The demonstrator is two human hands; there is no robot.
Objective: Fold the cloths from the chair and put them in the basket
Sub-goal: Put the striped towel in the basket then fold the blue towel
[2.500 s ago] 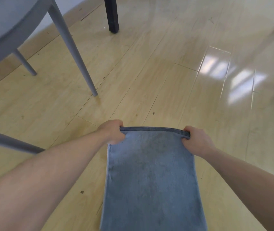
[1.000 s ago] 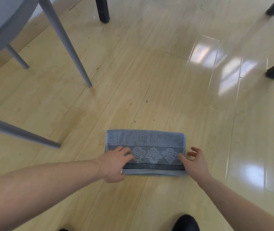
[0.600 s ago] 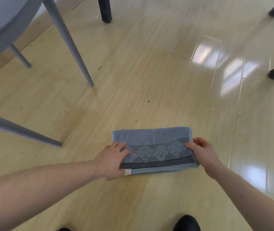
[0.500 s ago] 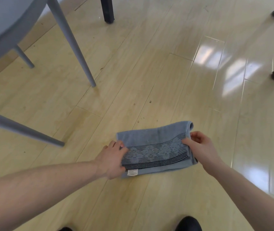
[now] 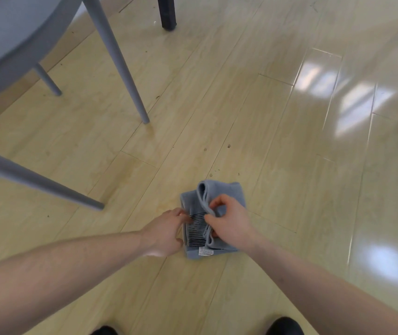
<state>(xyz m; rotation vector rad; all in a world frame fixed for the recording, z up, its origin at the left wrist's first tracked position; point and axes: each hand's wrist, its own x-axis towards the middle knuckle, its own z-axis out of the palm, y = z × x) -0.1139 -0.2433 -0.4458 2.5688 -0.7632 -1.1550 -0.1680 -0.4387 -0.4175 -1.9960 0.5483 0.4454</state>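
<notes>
Pinching the cloth's (image 5: 213, 213) loose end, our right hand (image 5: 229, 223) carries it over toward the left side — fingers tight on the edge. Our left hand (image 5: 166, 234) is flat, fingers pressing the striped part. We see the cloth on the floor (image 5: 241, 105), right of the chair (image 5: 11, 44) — no basket.
</notes>
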